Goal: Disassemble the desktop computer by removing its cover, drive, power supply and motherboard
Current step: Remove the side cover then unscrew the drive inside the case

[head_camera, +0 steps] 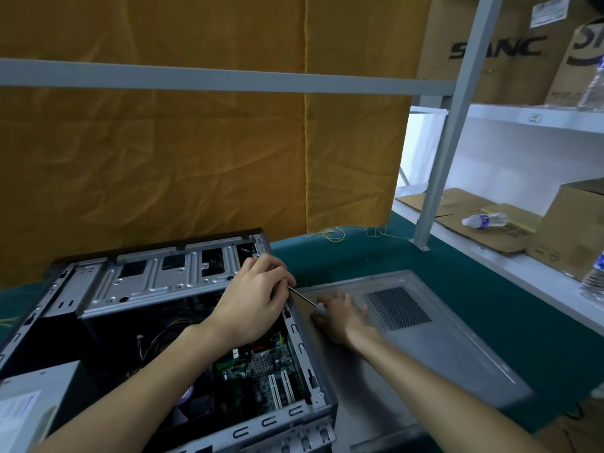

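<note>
1. grey sheet metal forms the open computer case [183,282], lying on its side under the left hand [251,299], its cover already off.
2. left hand rests over the case's right-hand edge, fingers curled and pinching the thin metal shaft of a screwdriver [302,296].
3. right hand [340,317] sits just right of the left hand, outside the case, gripping the screwdriver's pale handle; its fingers touch the removed side cover [441,348].
4. that cover lies flat on the green table [474,276] beneath the right hand and forearm, its perforated vent patch just beyond the fingers.
5. below the left wrist, inside the case, the green motherboard [261,367] shows its white slots and a small heatsink.
6. beyond the left hand's knuckles, the silver drive cage spans the far part of the case.
7. near the left elbow, the power supply [36,397] with a white label sits at the case's near left corner.
8. far right of the right hand, cardboard boxes and a lying water bottle [485,220] rest on white shelving.
</note>
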`<state>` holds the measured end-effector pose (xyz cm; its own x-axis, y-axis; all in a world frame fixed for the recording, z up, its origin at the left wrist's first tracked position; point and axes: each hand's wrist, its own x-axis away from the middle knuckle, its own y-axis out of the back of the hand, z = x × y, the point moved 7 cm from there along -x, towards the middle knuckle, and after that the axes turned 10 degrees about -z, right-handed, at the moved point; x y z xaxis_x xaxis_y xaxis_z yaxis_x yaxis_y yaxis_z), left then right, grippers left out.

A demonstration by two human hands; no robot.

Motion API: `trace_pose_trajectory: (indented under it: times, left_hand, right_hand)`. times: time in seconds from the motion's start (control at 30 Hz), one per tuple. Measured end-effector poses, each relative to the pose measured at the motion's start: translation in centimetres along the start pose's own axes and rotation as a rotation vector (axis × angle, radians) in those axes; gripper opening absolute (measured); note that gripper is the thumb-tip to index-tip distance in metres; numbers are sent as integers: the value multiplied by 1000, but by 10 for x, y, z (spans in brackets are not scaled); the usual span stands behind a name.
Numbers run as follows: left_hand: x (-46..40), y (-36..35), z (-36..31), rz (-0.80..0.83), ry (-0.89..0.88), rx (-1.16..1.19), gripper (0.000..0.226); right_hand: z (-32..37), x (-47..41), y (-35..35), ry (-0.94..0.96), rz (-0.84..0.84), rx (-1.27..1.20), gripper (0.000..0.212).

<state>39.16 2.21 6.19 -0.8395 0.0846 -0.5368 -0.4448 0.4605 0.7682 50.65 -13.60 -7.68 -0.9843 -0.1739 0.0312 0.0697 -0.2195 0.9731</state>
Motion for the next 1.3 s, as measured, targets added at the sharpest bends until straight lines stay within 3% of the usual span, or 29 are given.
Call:
trace_pose_trajectory:
  times: [0.2, 0.27, 0.37, 0.43, 0.6, 0.67, 0.73, 0.8, 0.87, 0.93, 1.07, 1.17, 1.3]
  left_hand:
    - [3, 2, -2, 15, 1, 9, 30]
    - [4, 2, -3, 25, -6, 2, 31]
    - [3, 2, -3, 24, 1, -3, 31]
    - [3, 2, -4, 19, 0, -10, 31]
    - [4, 1, -4, 18, -2, -9, 32]
    - [5, 1, -4, 20, 0, -3, 33]
    - [6, 1, -2, 36, -4, 11, 34]
    - [6, 4, 0, 75, -1, 37, 37]
    - [8, 12, 6, 95, 35, 107, 42]
    - [11, 26, 15, 64, 80, 159, 43]
    - [29, 60, 40, -9, 137, 125, 30]
    - [47, 78, 52, -39, 163, 142, 24]
    - [62, 101, 50, -153, 110, 88, 39]
  right_hand:
    - [-10, 16, 14, 75, 7, 5, 38]
    - [-37, 30, 13, -26, -30, 24, 37]
    - [-77, 48, 17, -240, 32, 46, 54]
    - [-81, 46, 23, -236, 66, 45, 62]
    - [-82, 36, 25, -205, 75, 2, 60]
    - [-82, 41, 30, -193, 22, -25, 49]
    - [-72, 48, 46, -107, -165, -115, 28]
    - [-56, 60, 70, -56, -322, -282, 30]
    - [-35, 69, 93, -48, -305, -565, 37]
    - [-7, 75, 113, -20, -196, -794, 28]
    - [35, 91, 143, 11, -96, -945, 22]
    - [57, 106, 155, 41, -132, -1005, 23]
    - [91, 127, 163, 135, -185, -1087, 26]
